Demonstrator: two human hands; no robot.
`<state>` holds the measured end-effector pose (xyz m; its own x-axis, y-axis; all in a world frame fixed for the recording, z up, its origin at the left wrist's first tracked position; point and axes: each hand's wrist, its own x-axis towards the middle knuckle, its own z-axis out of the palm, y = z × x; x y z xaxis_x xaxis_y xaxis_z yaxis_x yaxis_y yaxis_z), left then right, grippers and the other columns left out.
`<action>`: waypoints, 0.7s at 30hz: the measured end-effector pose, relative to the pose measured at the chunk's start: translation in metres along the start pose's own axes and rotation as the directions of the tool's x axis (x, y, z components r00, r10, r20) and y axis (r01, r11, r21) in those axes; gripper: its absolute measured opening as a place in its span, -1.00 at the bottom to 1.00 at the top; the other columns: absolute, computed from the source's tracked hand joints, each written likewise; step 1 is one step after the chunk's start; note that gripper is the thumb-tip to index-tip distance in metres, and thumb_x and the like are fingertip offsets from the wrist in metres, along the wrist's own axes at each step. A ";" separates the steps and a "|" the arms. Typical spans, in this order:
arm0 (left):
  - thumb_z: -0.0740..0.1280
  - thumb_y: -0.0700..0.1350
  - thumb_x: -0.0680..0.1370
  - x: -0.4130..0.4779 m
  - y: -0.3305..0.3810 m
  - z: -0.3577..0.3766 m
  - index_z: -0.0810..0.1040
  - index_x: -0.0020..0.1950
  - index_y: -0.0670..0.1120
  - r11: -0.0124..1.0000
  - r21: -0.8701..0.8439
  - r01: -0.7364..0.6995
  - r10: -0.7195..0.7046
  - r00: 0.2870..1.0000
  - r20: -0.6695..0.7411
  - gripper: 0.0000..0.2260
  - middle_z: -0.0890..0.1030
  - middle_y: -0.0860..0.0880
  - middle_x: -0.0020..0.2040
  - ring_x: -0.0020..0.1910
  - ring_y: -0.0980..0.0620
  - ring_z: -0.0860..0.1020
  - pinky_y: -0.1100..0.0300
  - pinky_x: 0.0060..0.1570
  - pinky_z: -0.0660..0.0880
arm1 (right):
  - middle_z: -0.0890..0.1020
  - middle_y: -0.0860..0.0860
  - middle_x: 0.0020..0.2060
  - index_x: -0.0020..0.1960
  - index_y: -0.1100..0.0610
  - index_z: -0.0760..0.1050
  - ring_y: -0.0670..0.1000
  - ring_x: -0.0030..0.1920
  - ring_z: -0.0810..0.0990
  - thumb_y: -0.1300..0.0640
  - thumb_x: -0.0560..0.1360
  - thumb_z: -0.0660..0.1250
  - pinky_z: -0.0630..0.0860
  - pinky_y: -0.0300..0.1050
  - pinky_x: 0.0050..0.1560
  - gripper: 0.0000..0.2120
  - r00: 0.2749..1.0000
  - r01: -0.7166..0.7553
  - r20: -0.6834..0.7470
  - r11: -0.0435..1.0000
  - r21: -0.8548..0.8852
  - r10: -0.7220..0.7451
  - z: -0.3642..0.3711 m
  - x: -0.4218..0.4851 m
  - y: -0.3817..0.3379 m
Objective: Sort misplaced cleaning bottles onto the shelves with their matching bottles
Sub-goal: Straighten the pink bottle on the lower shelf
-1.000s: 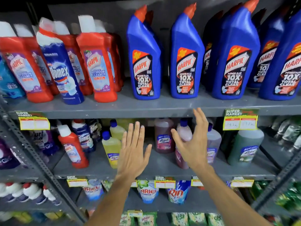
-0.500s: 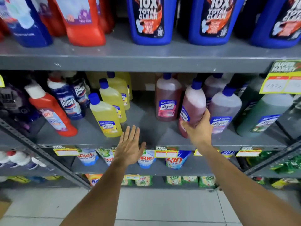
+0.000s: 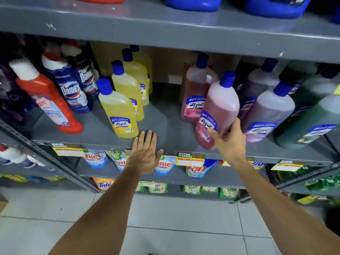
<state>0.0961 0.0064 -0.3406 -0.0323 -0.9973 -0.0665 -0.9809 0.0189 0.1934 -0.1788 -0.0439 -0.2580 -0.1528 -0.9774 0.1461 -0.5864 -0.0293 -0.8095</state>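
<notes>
Right now the right hand (image 3: 228, 142) wraps the lower body of the pink translucent Lizol bottle w/ blue cap (image 3: 219, 109), tilted left, neck up. Left hand (image 3: 145, 155), flat and empty, sits left of it.

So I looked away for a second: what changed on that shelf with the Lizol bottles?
The right hand reached down from the shelf edge above and took hold of the front pink Lizol bottle, which now tilts left. The left hand dropped, open, to the shelf front. The yellow Lizol bottles and the red Harpic bottle stayed put.
</notes>
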 end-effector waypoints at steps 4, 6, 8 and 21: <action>-0.04 0.17 0.65 -0.001 0.000 0.001 -0.03 0.61 -0.14 1.000 -0.007 0.006 -0.006 1.000 -0.003 -0.38 -0.02 -0.16 0.63 0.60 -0.21 -0.08 -0.15 0.53 -0.09 | 0.69 -0.13 0.12 0.29 -0.03 0.39 -0.08 0.13 0.69 -0.02 0.40 0.59 0.66 -0.07 0.16 -0.44 0.963 -0.036 0.270 0.982 0.188 -0.016 0.000 0.004 0.001; -0.04 0.18 0.65 0.000 0.000 0.001 -0.03 0.61 -0.14 1.000 -0.017 0.005 -0.005 1.000 0.005 -0.38 -0.02 -0.16 0.63 0.60 -0.21 -0.08 -0.15 0.53 -0.09 | 0.66 -0.19 0.15 0.30 -0.07 0.39 -0.20 0.14 0.67 -0.09 0.36 0.57 0.65 -0.16 0.17 -0.41 0.944 -0.046 0.328 0.973 0.227 -0.032 0.003 0.005 -0.003; -0.04 0.18 0.65 0.001 -0.001 0.001 -0.04 0.61 -0.13 1.000 -0.020 0.007 -0.007 1.000 0.012 -0.37 -0.03 -0.15 0.64 0.60 -0.20 -0.09 -0.15 0.53 -0.10 | 0.65 -0.19 0.17 0.32 -0.08 0.36 -0.20 0.17 0.66 -0.06 0.37 0.59 0.65 -0.20 0.15 -0.38 0.945 -0.045 0.325 0.966 0.256 -0.042 0.009 0.005 -0.001; -0.03 0.20 0.64 0.002 -0.003 0.003 -0.09 0.61 -0.10 0.999 -0.036 0.010 -0.009 1.000 0.020 -0.36 -0.09 -0.12 0.64 0.60 -0.16 -0.16 -0.11 0.53 -0.17 | 0.60 -0.18 0.13 0.39 0.06 0.36 -0.24 0.06 0.59 0.15 0.41 0.60 0.48 -0.40 0.03 -0.35 0.967 -0.074 0.252 0.980 0.183 0.026 0.031 0.004 0.023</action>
<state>0.0980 0.0043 -0.3441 -0.0272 -0.9958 -0.0876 -0.9736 0.0065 0.2282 -0.1683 -0.0546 -0.2942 0.0375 -0.9990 -0.0232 -0.4179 0.0054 -0.9085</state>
